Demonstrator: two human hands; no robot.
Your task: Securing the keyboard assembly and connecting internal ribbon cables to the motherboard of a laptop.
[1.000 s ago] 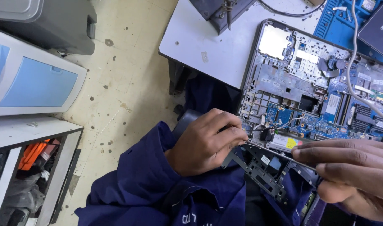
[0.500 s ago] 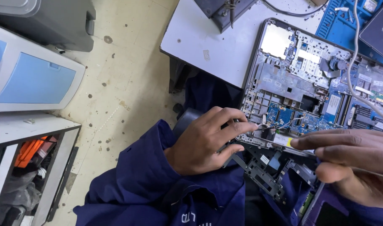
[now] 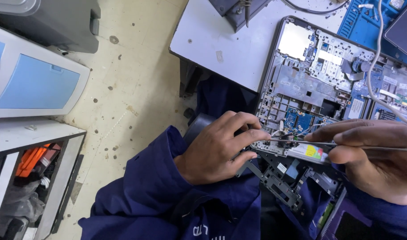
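An opened laptop base (image 3: 301, 84) with bare circuit boards rests half on a white table (image 3: 216, 44) and half on my lap. My left hand (image 3: 219, 149) grips its near left corner, fingers curled over the edge. My right hand (image 3: 379, 155) pinches a thin metal tool (image 3: 301, 142), a pair of tweezers or a probe, whose tip points left at small wires near the left fingertips. A yellow and red sticker (image 3: 313, 152) sits on a part just below the tool.
A blue work mat (image 3: 359, 24) and a dark device (image 3: 401, 29) lie at the table's far right, with a white cable (image 3: 376, 66) across the laptop. On the stained floor at left stand a white and blue machine (image 3: 30, 84) and a shelf unit (image 3: 30, 186) with orange parts.
My left fingers have stretched further over the laptop's corner. The right hand and its tool have shifted slightly up and left, toward the left fingertips.
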